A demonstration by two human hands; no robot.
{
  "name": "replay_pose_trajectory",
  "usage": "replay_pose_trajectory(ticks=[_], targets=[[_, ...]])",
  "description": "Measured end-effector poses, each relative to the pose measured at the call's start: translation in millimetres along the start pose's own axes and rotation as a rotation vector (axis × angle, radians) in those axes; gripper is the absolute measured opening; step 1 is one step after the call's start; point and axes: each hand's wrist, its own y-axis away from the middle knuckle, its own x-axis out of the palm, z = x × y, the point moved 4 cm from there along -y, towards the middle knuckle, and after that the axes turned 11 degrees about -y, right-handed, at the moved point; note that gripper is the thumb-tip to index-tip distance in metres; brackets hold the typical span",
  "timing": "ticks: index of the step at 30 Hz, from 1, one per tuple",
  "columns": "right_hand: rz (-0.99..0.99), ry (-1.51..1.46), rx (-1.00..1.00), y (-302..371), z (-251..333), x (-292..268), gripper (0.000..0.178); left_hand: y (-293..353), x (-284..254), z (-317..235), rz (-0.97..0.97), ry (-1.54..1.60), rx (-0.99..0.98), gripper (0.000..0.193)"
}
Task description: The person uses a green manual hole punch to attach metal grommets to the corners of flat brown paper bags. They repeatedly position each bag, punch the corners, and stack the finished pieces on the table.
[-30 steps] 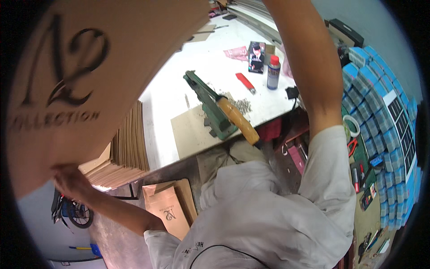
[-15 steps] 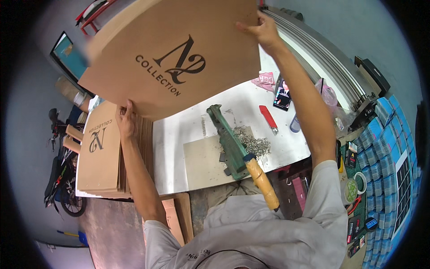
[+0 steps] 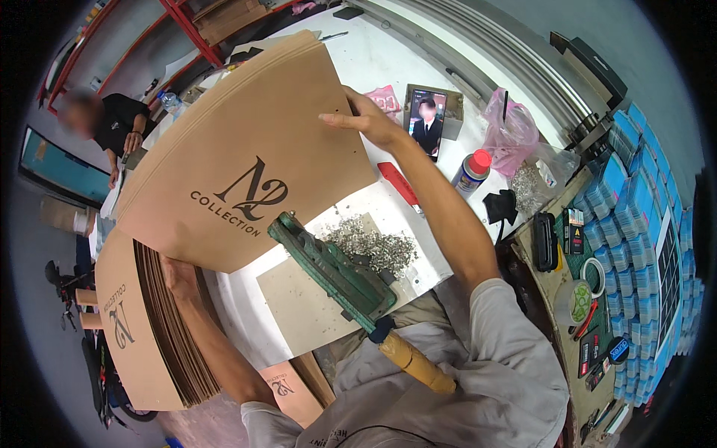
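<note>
Brown sheets [image 3: 246,149]: large printed bundle, tilted up over the worktable [image 3: 299,24], toward its left side; layered at the far edge, exact count unreadable.
Right hand [image 3: 370,123]: grasping the bundle's right edge, thumb across the printed face; other fingers partly behind the sheets.
Left hand [image 3: 181,278]: at the bundle's lower edge, against the stack; fingertips shadowed, cannot tell whether gripping or merely touching.
Brown stack [image 3: 119,299]: at the worktable's near left corner, covering it; upper part hidden behind the bundle.
Green tool [image 3: 336,276]: lying by the near edge, yellow handle [image 3: 414,362] overhanging it; far end close to the bundle's lower right corner.
Grey board [image 3: 295,310]: under the tool, at the near edge; right part covered.
Metal bits [image 3: 373,243]: heaped beside the tool; single shapes too small to make out.
Red cutter [image 3: 398,185]: right of the bundle, lower end close to the right forearm.
Spray can [image 3: 472,173]: toward the right edge, red cap; base hard to see.
Phone [image 3: 427,131]: leaning on a box [image 3: 452,116], which it partly hides.
Co-worker [image 3: 119,123]: beyond the far left; lower body hidden.
Blue packs [image 3: 635,246]: right, cut off by the dark rim.
</note>
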Motion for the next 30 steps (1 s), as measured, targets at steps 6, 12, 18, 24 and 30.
replay_pose_trajectory(ticks=[6,12,18,24,30], targets=[[-0.008,0.179,-0.172,34,-3,8,0.095,13,24,-2,-0.064,-0.095,0.019,0.085],[-0.036,0.090,-0.034,57,-6,11,0.084,29,-13,22,-0.093,-0.040,-0.070,0.070],[-0.151,0.168,-0.086,67,-10,9,0.073,25,1,29,-0.286,-0.133,-0.155,0.054],[-0.090,0.114,-0.007,71,-7,10,0.055,23,33,19,-0.301,-0.094,-0.065,0.052],[0.017,0.129,0.191,68,-11,-11,0.052,14,35,25,-0.371,-0.127,-0.009,0.064]])
